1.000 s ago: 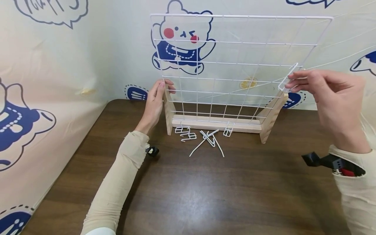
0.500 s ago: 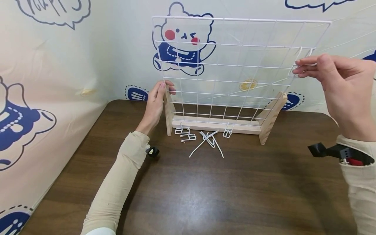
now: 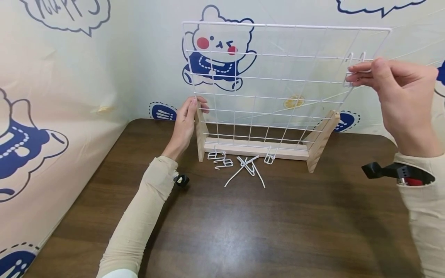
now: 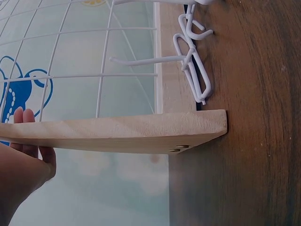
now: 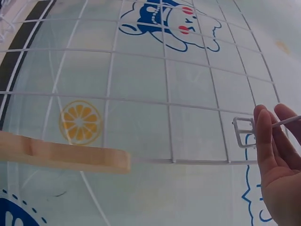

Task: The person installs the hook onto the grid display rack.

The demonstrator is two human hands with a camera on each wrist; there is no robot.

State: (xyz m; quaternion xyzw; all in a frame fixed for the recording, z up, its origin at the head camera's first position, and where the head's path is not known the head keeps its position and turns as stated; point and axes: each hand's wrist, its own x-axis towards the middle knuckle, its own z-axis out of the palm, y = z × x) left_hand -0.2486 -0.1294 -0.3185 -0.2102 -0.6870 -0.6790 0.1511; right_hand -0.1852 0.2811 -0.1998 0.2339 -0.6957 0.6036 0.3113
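A white wire grid panel (image 3: 295, 26) leans back in a pale wooden stand (image 3: 257, 147). At the top of the stand's left side piece (image 4: 122, 129), my left hand (image 3: 184, 121) grips wood and grid edge, thumb in front and fingers behind. My right hand (image 3: 399, 88) is at the grid's upper right corner area. Between its thumb and fingers it pinches a white wire hook (image 5: 235, 132), whose curved tops overlap the second horizontal wire. The hand covers part of the hook.
Several white wire hooks (image 3: 227, 162) lie on the brown table (image 3: 222, 231) before the stand, two long-pronged ones crossed (image 3: 247, 165) in the middle. Another hook (image 3: 269, 157) lies against the base. Behind the rack hangs a printed cloth (image 3: 149, 58) with bear drawings.
My right hand has lifted the hook from beside the right wooden side piece up to the grid's second wire. My left hand keeps its grip on the stand.
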